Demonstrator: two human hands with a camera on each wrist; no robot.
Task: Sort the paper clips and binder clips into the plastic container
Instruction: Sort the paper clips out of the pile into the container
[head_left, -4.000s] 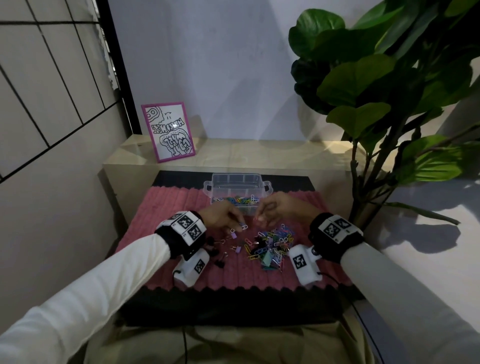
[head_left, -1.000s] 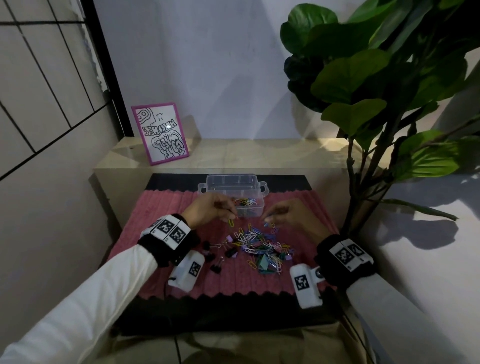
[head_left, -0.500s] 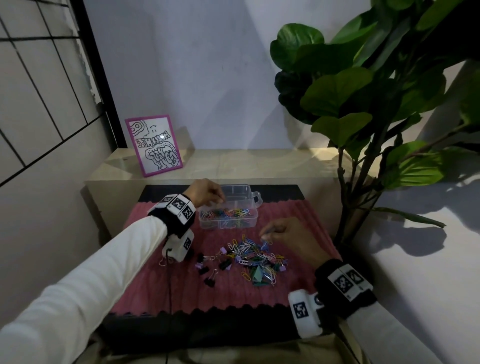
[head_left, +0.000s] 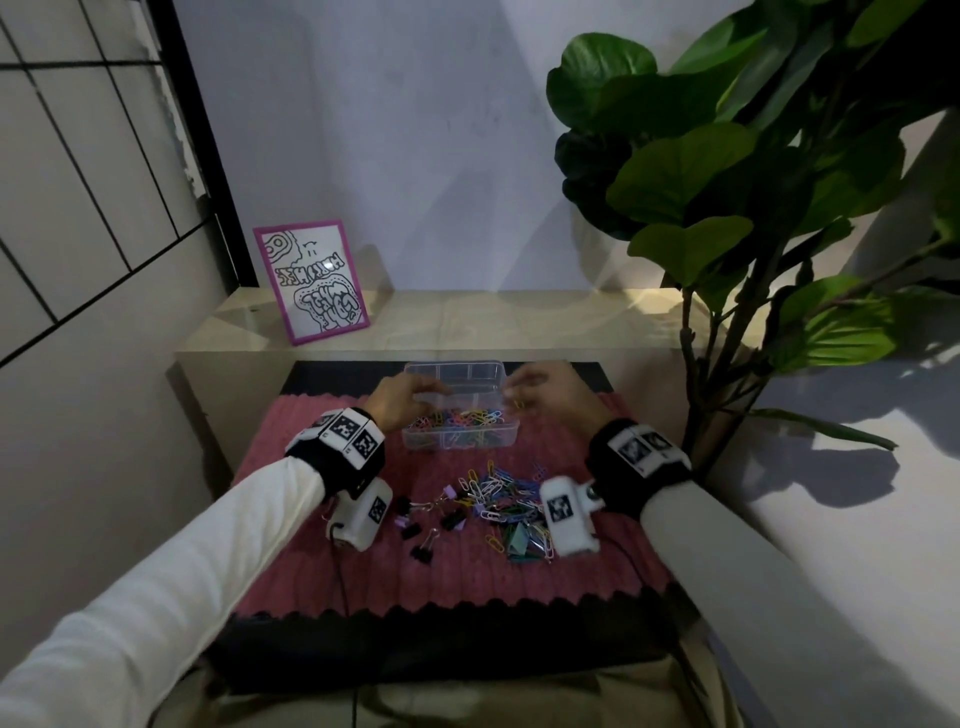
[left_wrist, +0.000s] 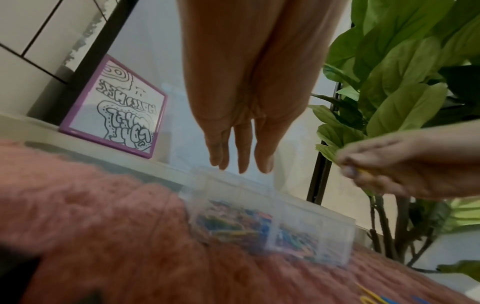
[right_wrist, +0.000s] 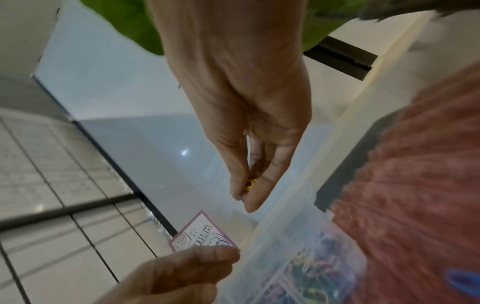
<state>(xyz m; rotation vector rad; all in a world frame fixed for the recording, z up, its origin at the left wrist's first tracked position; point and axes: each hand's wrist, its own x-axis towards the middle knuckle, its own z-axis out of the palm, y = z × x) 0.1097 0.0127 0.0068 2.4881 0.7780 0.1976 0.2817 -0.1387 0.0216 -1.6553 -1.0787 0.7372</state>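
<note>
head view showed the right hand (head_left: 545, 392) pinching a yellow paper clip (head_left: 518, 404) over the plastic container's (head_left: 511, 434) right rim, mid-frame — left hand (head_left: 402, 397) relaxed, empty, above its left side.

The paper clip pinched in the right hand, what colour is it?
Yellow; the paper clip shows best in the right wrist view.

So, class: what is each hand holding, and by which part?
The right hand pinches a yellow paper clip between thumb and fingertips; which part is hidden. The left hand holds nothing, fingers straight above the plastic container.
</note>
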